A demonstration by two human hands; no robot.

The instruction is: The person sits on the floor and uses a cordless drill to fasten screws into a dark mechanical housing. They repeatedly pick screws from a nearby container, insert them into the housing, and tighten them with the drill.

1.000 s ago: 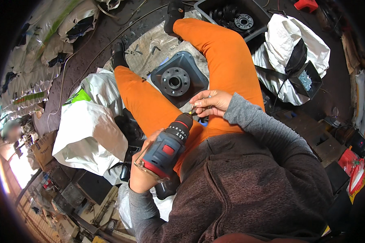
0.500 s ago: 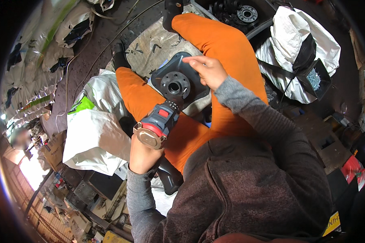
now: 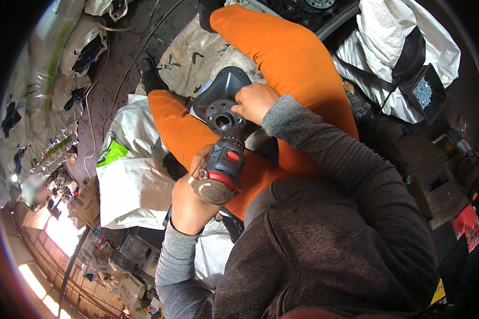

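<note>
A cordless drill (image 3: 223,166), dark grey with a red band, is gripped in my left hand (image 3: 191,204). Its chuck points away from me, close to the near edge of a round metal hub (image 3: 222,118) with bolt holes and a central bore. Behind the hub spreads a black square-cornered base plate (image 3: 222,85), lying between my legs. My right hand (image 3: 256,102) is closed at the right side of the hub, fingertips against its rim. Whether a small part is pinched in them is hidden. The drill's tip is hard to make out.
A white sack (image 3: 135,186) stands by my left leg. At right, a black tray (image 3: 424,94) of small screws sits by another white sack (image 3: 386,37). A dark crate (image 3: 338,24) of metal parts is at the far right. Cables (image 3: 127,74) cross the floor at left.
My right hand has come down from above the plate to the hub's rim, its fingers curling in. The drill has turned more upright in view, and the plate looks more tilted.
</note>
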